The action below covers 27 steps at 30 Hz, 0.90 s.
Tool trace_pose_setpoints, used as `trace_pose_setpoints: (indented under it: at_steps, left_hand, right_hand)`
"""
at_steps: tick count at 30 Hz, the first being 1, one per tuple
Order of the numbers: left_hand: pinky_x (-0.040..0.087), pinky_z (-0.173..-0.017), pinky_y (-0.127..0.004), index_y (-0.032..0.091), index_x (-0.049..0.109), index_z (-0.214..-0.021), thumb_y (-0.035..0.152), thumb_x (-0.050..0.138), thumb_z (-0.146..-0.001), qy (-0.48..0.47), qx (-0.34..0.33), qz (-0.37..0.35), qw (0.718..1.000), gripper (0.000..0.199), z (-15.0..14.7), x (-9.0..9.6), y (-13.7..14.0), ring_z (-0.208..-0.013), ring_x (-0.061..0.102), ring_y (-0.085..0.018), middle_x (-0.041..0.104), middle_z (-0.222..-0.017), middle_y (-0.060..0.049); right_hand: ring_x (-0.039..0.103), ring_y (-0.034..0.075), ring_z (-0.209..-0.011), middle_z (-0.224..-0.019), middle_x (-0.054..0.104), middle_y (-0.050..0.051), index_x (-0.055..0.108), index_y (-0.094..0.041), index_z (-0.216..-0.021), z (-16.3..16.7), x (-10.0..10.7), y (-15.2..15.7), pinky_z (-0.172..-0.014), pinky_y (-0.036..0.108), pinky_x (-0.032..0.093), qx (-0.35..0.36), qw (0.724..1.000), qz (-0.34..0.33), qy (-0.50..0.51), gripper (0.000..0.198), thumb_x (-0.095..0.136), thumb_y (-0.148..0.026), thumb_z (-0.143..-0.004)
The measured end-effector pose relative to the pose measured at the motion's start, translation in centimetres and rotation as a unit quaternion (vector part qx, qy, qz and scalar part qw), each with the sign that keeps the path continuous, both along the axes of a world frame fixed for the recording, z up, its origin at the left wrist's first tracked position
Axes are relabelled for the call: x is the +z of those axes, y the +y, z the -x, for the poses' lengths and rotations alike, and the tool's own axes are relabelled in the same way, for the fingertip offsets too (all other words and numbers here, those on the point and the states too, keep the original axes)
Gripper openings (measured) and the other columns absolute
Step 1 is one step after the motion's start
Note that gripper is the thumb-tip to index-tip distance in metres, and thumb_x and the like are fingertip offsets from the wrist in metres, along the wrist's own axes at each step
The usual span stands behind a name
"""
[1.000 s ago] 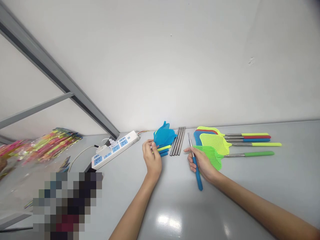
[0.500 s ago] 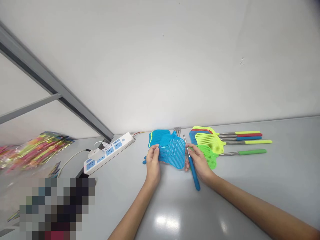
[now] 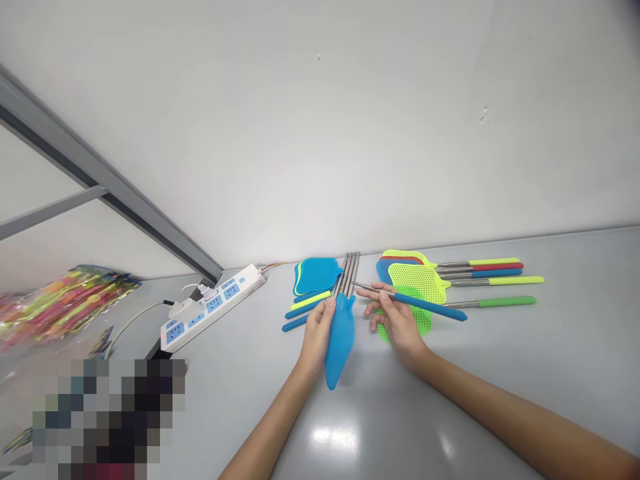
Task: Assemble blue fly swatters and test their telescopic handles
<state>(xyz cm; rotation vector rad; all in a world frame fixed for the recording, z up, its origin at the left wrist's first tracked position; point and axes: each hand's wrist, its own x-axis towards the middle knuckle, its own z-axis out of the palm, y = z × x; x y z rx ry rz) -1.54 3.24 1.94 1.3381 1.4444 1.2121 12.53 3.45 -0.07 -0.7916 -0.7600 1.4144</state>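
Observation:
My left hand (image 3: 319, 333) is closed on a blue fly swatter head (image 3: 341, 343), which is turned almost edge-on with its neck up. In my right hand (image 3: 397, 320) is a metal rod with a blue handle (image 3: 430, 305), pinched between thumb and finger while the other fingers spread. The rod's thin tip points left, close to the neck of the head but seemingly apart from it. Behind my left hand lie several loose rods (image 3: 351, 270) with blue and yellow grips, beside a stack of blue swatter heads (image 3: 317, 275).
Whole fly swatters lie to the right, including a yellow one (image 3: 417, 279) and a green one (image 3: 420, 313), partly behind my right hand. A white power strip (image 3: 215, 308) with plugs lies at left. Beyond it are bagged colourful items (image 3: 75, 300). A wall (image 3: 350, 133) rises behind the table.
The blue head has swung from facing me to edge-on, neck up, and moved lower. The rod has turned from near upright to nearly level, its handle now pointing right.

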Motion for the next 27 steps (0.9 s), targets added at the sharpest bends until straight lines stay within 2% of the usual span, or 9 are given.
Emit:
trace_pose_setpoints:
  at_steps: [2, 4, 9, 17, 21, 27]
  left_hand:
    - [0.036, -0.055, -0.021, 0.017, 0.044, -0.061, 0.043, 0.045, -0.076, 0.023, -0.028, -0.003, 0.999, 0.03, 0.1, -0.3, 0.0, -0.057, 0.041, -0.01, 0.044, -0.059, 0.003]
    - [0.033, -0.054, -0.02, 0.017, 0.04, -0.06, 0.042, 0.045, -0.077, 0.07, -0.024, -0.023, 0.997, 0.031, 0.3, -0.6, -0.1, -0.056, 0.037, -0.01, 0.038, -0.058, 0.004]
    - [0.029, -0.053, -0.021, 0.018, 0.041, -0.061, 0.043, 0.043, -0.078, 0.152, 0.006, -0.041, 0.988, 0.031, 0.6, -1.1, 0.1, -0.055, 0.036, -0.01, 0.038, -0.057, 0.004]
    - [0.03, -0.056, -0.021, 0.018, 0.042, -0.06, 0.046, 0.043, -0.076, 0.159, 0.017, -0.04, 0.986, 0.032, 0.7, -1.2, 0.4, -0.057, 0.037, -0.011, 0.039, -0.057, 0.004]
    - [0.03, -0.055, -0.021, 0.018, 0.04, -0.058, 0.044, 0.045, -0.076, 0.171, 0.026, -0.047, 0.984, 0.031, 0.7, -1.3, 0.4, -0.055, 0.037, -0.01, 0.037, -0.057, 0.005]
    - [0.031, -0.054, -0.02, 0.017, 0.043, -0.06, 0.039, 0.045, -0.077, 0.186, 0.024, -0.063, 0.98, 0.028, 0.7, -1.4, 0.4, -0.055, 0.037, -0.009, 0.038, -0.057, 0.005]
  right_hand:
    - [0.05, 0.013, -0.052, -0.075, 0.062, 0.005, 0.049, -0.019, -0.091, 0.0, -0.1, 0.1, -0.037, 0.021, 0.036, -0.03, 0.999, 0.007, -0.01, 0.029, 0.05, -0.043, -0.075]
    - [0.046, 0.011, -0.046, -0.061, 0.057, 0.002, 0.051, -0.018, -0.084, -0.1, -0.1, 0.1, -0.036, 0.021, 0.034, -0.068, 0.998, 0.012, -0.003, 0.028, 0.048, -0.045, -0.076]
    - [0.039, 0.009, -0.038, -0.046, 0.045, -0.003, 0.048, -0.02, -0.071, -0.6, -0.2, 0.2, -0.034, 0.02, 0.03, -0.164, 0.985, 0.036, 0.038, 0.031, 0.042, -0.05, -0.077]
    - [0.039, 0.009, -0.039, -0.05, 0.038, -0.006, 0.042, -0.024, -0.075, -0.7, -0.1, 0.3, -0.036, 0.021, 0.031, -0.211, 0.974, 0.04, 0.074, 0.031, 0.038, -0.055, -0.076]
    - [0.038, 0.008, -0.039, -0.049, 0.037, -0.006, 0.042, -0.024, -0.073, -0.8, -0.2, 0.3, -0.036, 0.021, 0.03, -0.201, 0.974, 0.038, 0.103, 0.032, 0.038, -0.055, -0.077]
    - [0.037, 0.008, -0.038, -0.048, 0.037, -0.006, 0.042, -0.023, -0.071, -0.8, -0.2, 0.3, -0.035, 0.02, 0.03, -0.184, 0.978, 0.04, 0.086, 0.033, 0.038, -0.055, -0.077]
